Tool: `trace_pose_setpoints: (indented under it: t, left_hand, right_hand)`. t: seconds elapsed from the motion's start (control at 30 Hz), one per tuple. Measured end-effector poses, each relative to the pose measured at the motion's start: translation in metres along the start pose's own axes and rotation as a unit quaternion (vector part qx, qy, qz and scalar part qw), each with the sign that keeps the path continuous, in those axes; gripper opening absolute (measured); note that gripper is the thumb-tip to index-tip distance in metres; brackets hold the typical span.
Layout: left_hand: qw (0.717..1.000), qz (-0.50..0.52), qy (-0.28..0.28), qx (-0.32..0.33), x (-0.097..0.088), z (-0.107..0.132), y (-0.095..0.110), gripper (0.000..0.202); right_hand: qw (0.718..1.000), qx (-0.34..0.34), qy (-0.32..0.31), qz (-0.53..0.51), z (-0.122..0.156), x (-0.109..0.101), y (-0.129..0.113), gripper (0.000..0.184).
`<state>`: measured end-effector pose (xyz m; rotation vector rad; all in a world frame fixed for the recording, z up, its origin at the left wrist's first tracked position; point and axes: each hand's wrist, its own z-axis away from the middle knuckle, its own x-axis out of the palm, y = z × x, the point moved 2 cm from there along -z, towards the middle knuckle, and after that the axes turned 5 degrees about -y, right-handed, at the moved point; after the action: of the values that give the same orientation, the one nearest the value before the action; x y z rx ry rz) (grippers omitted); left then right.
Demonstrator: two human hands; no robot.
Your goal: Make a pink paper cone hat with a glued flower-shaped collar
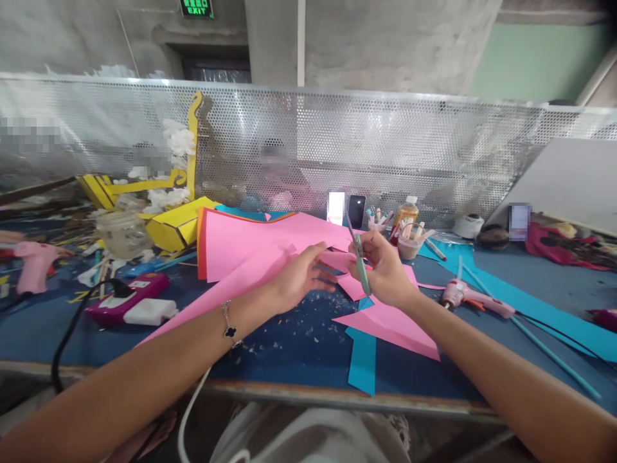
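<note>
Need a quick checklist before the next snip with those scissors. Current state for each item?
1. Scissors firmly in the right hand: ok, gripped with the blades pointing up.
2. Left hand at the pink paper: ok, it is over the sheet, near its edge.
3. Left fingers away from the blades: ok, there is a gap between them.
4. Cutting line on the paper: cannot tell, none shows from this view.
5. Paper scraps on the blue mat: not ok, they lie scattered in front of the hands.
6. Pink glue gun near the right forearm: cannot tell if it is hot.
</note>
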<state>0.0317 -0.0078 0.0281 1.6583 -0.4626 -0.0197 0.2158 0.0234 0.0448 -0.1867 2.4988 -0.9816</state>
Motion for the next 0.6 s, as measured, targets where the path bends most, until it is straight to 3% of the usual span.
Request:
trace_pose_setpoints:
  t: [0.1,0.2,0.27,0.43,0.6]
  left_hand:
    - [0.993,0.025,-0.058,-0.098,-0.005,-0.001,-0.004,0.042]
    - [0.990,0.034,-0.118,-0.067,-0.007,-0.003,-0.004,0.025]
    - [0.993,0.047,-0.104,-0.013,-0.008,-0.004,-0.001,0.020]
    - [0.995,0.089,0.002,0.035,-0.010,-0.007,0.008,0.025]
    - [0.989,0.121,0.028,0.082,-0.009,-0.006,0.014,0.023]
  right_hand:
    - [0.997,-0.057,-0.026,0.055,0.001,-0.003,-0.002,0.028]
    - [0.991,-0.080,-0.070,0.078,0.002,-0.003,-0.002,0.030]
    - [0.990,-0.084,-0.066,0.087,0.002,-0.004,-0.002,0.033]
    - [0.998,-0.048,0.011,0.045,-0.003,-0.006,0.001,0.033]
    - [0.998,0.053,-0.014,-0.026,-0.004,-0.004,0.013,0.037]
